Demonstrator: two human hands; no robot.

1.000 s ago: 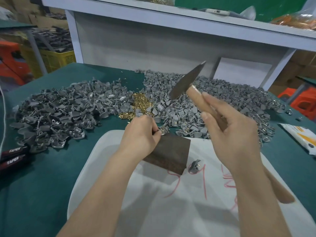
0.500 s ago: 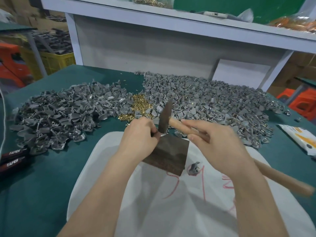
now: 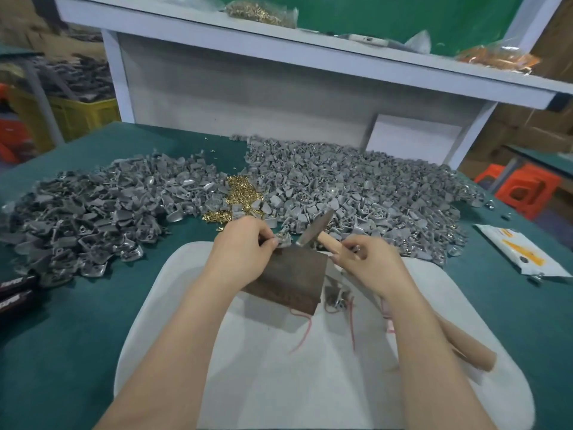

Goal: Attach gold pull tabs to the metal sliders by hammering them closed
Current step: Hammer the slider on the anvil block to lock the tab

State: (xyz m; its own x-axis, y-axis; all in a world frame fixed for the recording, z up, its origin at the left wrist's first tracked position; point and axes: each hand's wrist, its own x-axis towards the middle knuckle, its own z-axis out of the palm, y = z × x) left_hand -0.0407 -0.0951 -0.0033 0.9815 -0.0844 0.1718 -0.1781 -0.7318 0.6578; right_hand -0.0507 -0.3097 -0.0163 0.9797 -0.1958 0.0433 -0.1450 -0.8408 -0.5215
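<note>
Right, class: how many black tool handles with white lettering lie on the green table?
2, both at the green table's left edge: one black handle just behind the other. Others may lie off-frame.

Two black items [image 3: 15,290], left edge: white block lettering on each, blurred and partly cut by the frame, seemingly "TAPER".
White packet [image 3: 521,256], right: orange print, not legible.
White sheet [image 3: 279,383]: red pen strokes, no character readable.
</note>
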